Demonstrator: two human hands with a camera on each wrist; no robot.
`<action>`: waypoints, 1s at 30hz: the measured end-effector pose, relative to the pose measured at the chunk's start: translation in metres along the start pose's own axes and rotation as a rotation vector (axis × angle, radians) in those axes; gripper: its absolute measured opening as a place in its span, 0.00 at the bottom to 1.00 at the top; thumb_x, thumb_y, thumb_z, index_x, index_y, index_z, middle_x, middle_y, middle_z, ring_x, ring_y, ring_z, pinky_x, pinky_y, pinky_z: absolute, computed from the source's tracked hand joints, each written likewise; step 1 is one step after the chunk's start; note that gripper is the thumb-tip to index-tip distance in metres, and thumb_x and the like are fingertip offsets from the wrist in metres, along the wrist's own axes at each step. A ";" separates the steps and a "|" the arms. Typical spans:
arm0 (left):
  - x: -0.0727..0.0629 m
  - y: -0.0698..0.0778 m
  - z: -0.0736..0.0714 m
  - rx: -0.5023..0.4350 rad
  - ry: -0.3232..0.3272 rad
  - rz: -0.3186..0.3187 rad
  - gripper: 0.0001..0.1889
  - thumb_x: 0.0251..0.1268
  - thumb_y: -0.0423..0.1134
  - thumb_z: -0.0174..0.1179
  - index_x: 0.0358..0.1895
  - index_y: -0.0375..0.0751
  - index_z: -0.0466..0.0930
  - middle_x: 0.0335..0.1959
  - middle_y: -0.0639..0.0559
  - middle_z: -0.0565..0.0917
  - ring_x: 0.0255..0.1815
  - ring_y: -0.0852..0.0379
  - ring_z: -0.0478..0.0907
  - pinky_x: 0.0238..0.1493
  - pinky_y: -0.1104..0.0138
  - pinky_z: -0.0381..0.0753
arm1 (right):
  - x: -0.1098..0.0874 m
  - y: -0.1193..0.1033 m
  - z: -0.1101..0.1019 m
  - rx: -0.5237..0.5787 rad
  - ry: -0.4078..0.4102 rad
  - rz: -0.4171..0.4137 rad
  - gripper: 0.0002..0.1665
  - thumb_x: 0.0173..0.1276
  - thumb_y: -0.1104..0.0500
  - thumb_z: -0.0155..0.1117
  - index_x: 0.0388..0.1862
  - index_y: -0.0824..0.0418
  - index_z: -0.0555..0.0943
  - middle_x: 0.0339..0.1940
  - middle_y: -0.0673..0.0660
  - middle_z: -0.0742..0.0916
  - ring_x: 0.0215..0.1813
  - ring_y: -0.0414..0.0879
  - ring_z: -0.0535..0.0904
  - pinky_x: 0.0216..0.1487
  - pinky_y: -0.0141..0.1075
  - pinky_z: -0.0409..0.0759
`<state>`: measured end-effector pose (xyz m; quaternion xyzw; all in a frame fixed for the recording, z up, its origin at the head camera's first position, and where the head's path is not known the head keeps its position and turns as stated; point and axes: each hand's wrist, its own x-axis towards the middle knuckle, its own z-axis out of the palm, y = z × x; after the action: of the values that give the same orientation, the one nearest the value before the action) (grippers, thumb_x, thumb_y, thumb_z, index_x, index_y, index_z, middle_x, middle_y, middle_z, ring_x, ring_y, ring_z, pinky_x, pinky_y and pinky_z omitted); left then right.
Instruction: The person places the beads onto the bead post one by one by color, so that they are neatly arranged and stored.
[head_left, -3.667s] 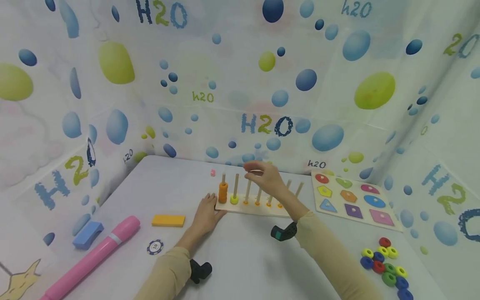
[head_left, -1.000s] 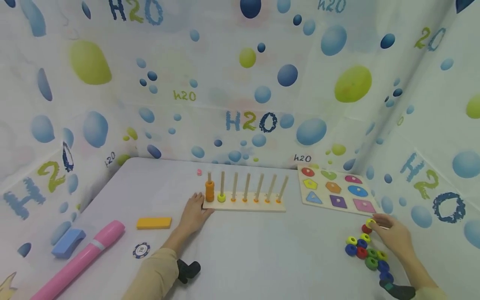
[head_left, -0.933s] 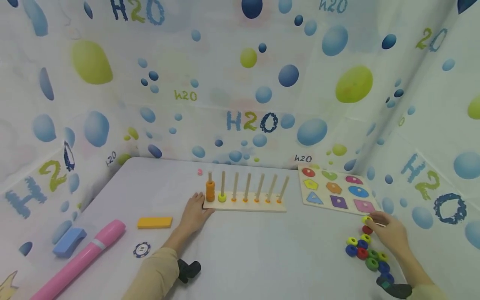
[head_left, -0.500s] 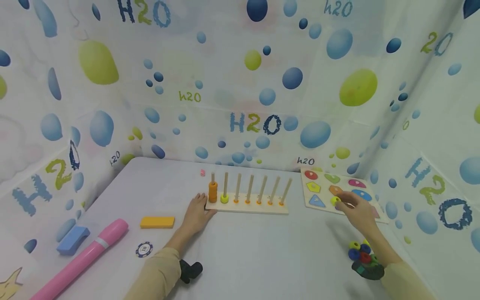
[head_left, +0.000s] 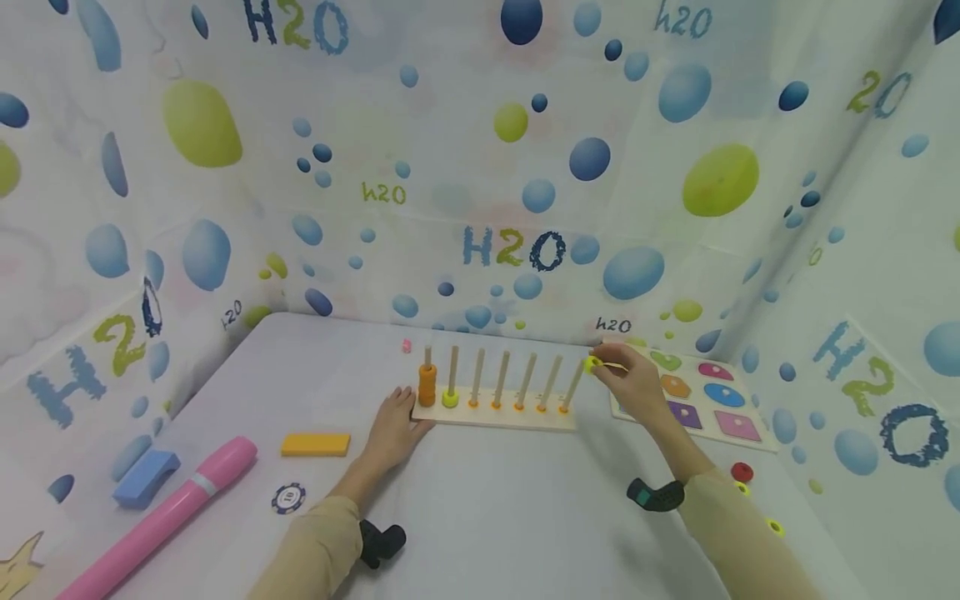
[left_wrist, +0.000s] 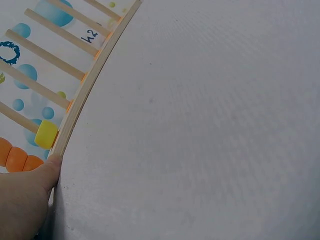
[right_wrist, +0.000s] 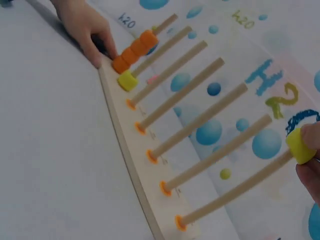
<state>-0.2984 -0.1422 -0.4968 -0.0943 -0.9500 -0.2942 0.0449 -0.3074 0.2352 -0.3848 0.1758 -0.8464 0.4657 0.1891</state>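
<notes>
A yellow ring (head_left: 590,364), pinched in the raised right hand (head_left: 632,384), was at the tip of the rightmost peg (head_left: 573,386), seemingly touching it. The left hand (head_left: 393,431) gripped the peg board's (head_left: 517,422) left end. Table (head_left: 517,508) stretched before it. Only the head view showed the shape puzzle (head_left: 703,390), by the table's far right corner.

From the head we look forward and down across the table (head_left: 487,517) to the patterned curtain (head_left: 450,125), far enough back to frame the left hand (head_left: 393,429) and right hand (head_left: 628,383). From the left wrist we look, close and tilted, along the peg board (left_wrist: 76,111); from the right wrist, nearby, slantwise toward the left hand. All three share the peg board.
</notes>
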 end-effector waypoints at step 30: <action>0.004 -0.003 0.002 0.018 -0.007 -0.020 0.36 0.65 0.50 0.58 0.66 0.25 0.62 0.69 0.33 0.61 0.72 0.39 0.51 0.72 0.50 0.48 | 0.063 -0.072 0.155 0.057 -0.232 -0.194 0.13 0.65 0.69 0.61 0.49 0.70 0.78 0.46 0.58 0.84 0.50 0.47 0.81 0.49 0.27 0.79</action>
<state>-0.3029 -0.1434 -0.4996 -0.0855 -0.9537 -0.2856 0.0393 -0.3521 0.0588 -0.3791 0.3145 -0.8283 0.4455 0.1288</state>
